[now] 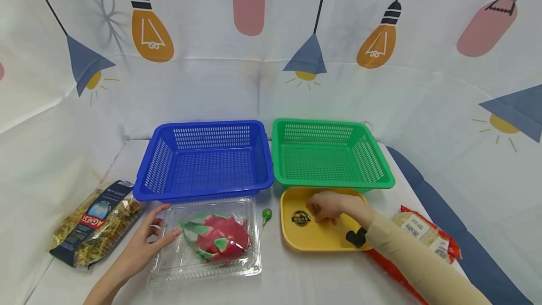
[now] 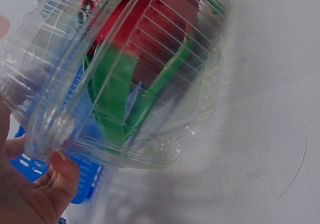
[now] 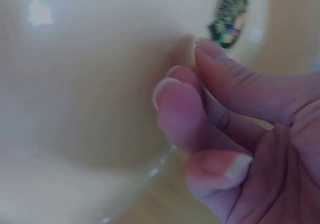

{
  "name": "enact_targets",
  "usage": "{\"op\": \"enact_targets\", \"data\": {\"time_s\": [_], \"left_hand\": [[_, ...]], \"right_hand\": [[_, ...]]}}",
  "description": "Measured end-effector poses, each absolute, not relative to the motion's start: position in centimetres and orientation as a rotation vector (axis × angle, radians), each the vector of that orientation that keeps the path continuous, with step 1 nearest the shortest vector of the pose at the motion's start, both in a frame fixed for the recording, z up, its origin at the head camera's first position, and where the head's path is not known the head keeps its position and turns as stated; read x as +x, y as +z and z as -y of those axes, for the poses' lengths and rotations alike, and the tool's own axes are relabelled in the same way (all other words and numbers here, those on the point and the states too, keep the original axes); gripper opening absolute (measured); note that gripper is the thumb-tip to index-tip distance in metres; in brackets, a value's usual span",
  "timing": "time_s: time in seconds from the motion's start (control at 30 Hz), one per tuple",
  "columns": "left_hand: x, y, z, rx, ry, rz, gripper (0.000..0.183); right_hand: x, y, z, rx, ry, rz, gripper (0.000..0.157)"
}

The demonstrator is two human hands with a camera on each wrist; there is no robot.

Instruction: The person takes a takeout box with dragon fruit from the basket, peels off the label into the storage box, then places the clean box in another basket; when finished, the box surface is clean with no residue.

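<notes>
In the head view a clear plastic clamshell box (image 1: 169, 260) lies at front left of centre, a red and green dragon fruit (image 1: 224, 238) inside it. My left hand (image 1: 146, 236) holds the box's left side. The left wrist view has its thumb (image 2: 64, 170) in front of the rim and other fingers behind. My right hand (image 1: 328, 207) is over a shallow yellow tray (image 1: 311, 241), beside a dark oval sticker (image 1: 300, 218). In the right wrist view its fingers are curled, thumb tip against a fingertip; nothing shows between them.
A blue basket (image 1: 203, 192) and a green basket (image 1: 334, 183) stand side by side behind. A pasta bag (image 1: 97, 222) lies far left, a red-edged packet (image 1: 423, 229) right beside my sleeve. Between box and tray lies a small green lollipop (image 1: 267, 214). A printed cloth hangs behind.
</notes>
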State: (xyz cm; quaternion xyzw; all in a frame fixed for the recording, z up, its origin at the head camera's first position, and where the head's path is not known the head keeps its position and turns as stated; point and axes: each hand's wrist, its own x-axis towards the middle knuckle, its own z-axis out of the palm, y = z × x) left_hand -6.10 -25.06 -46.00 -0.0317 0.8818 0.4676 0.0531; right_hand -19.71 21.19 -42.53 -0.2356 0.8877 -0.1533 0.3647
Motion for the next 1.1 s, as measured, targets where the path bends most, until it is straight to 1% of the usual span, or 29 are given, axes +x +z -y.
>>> {"op": "enact_targets", "data": {"time_s": [0.13, 0.33, 0.5, 0.8, 0.93, 1.1], "left_hand": [[-6.1, -46.1, 25.1, -0.088, 1.422, -2.693, 0.070], [-6.0, -46.1, 25.4, -0.090, 1.423, -2.657, 0.073], [-6.0, -46.1, 25.5, -0.083, 1.413, -2.664, 0.073], [-6.0, -46.1, 25.6, -0.067, 1.422, -2.634, 0.072], [-5.9, -46.0, 25.9, -0.046, 1.440, -2.604, 0.071], [-5.6, -46.2, 26.2, 0.006, 1.488, -2.585, 0.070]], "right_hand": [[-19.2, -41.6, -21.7, -0.615, -0.479, -2.287, 0.006], [-18.2, -40.9, -21.8, -0.762, -0.606, -2.340, 0.004], [-16.7, -40.8, -20.0, -0.820, -0.801, -2.388, 0.018], [-13.6, -40.9, -15.2, -0.722, -1.222, -2.308, 0.035], [-12.5, -41.1, -13.1, -0.689, -1.229, -2.290, 0.049], [-11.9, -42.5, -11.0, -0.711, -1.194, -2.322, 0.068]]}}
